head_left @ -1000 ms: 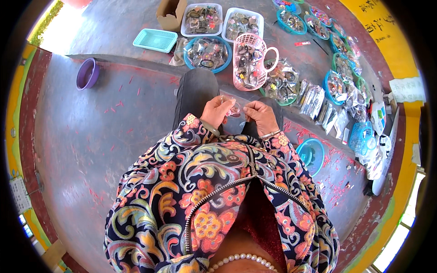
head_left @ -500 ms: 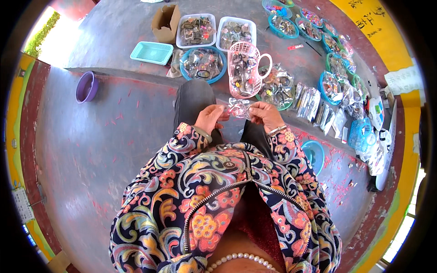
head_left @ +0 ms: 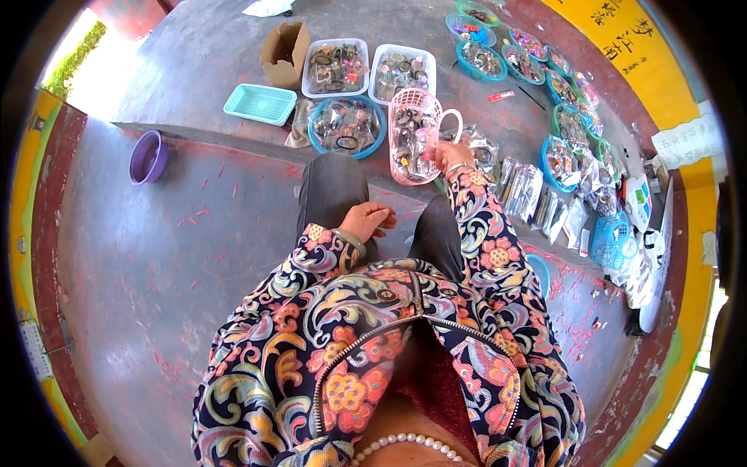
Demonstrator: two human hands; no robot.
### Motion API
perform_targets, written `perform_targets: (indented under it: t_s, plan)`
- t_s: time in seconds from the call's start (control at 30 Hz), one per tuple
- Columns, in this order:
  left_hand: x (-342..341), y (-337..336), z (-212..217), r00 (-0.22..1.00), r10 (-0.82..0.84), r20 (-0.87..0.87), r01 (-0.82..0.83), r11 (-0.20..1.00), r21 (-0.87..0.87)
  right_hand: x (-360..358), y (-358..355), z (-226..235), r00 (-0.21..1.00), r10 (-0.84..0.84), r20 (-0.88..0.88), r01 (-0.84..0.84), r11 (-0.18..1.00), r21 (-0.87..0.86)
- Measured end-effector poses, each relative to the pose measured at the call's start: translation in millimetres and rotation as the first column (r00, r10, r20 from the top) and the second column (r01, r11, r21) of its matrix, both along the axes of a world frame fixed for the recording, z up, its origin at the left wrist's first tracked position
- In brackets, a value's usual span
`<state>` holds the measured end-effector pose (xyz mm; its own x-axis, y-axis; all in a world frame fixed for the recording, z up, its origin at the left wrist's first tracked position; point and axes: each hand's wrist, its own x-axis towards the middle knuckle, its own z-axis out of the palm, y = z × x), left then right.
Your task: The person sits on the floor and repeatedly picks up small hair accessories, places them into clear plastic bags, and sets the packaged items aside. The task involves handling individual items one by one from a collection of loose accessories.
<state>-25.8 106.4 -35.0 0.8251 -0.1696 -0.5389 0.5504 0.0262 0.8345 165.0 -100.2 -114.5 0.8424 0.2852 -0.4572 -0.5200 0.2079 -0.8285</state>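
I sit on a grey concrete step in a flowered jacket and dark trousers. My right hand (head_left: 450, 156) reaches forward to the rim of a pink plastic basket with a handle (head_left: 405, 167), which holds small dark items. Its fingers pinch what looks like a small clear packet (head_left: 426, 142) at the basket's side. My left hand (head_left: 367, 220) rests by my left knee with the fingers curled in; I see nothing in it. A bangle sits on that wrist.
Ahead lie a round blue basin (head_left: 314, 117), two white trays (head_left: 336, 47) of small goods, a teal tray (head_left: 261, 103) and a cardboard box (head_left: 282, 43). Several blue baskets (head_left: 568, 163) and clear packets (head_left: 529, 191) line the right. A purple bowl (head_left: 146, 157) stands left.
My hands were together over my lap on a small clear packet. The right hand has now reached out to the pink basket, and the left has stayed near my knee.
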Motion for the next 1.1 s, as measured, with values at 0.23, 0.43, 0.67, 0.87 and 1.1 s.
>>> perform_targets:
  t_s: [0.23, 0.43, 0.67, 0.87, 1.1]
  plan:
    - [-5, 3, -3, 1.0, 0.012, -0.018, -0.012, 1.0, -0.017, -49, -18, -5, 0.991, 0.032, -0.129, -0.024, 0.998, 0.06]
    - [-4, 2, -7, 0.999, -0.031, -0.033, 0.031, 1.0, 0.003, -65, -85, -14, 0.969, -0.191, -0.157, 0.195, 0.981, 0.009]
    - [-3, -5, 0, 0.997, -0.061, -0.05, 0.063, 0.998, 0.02, -63, -135, -56, 0.951, -0.265, -0.158, 0.237, 0.956, -0.172]
    - [-3, -11, 2, 0.995, -0.079, -0.06, 0.079, 0.997, 0.009, -55, -128, -76, 0.934, -0.157, -0.321, 0.014, 0.914, -0.406]
    - [-1, -17, -5, 0.993, -0.099, -0.058, 0.099, 0.995, -0.002, -49, -125, -88, 0.835, -0.075, -0.546, 0.077, 0.997, -0.02]
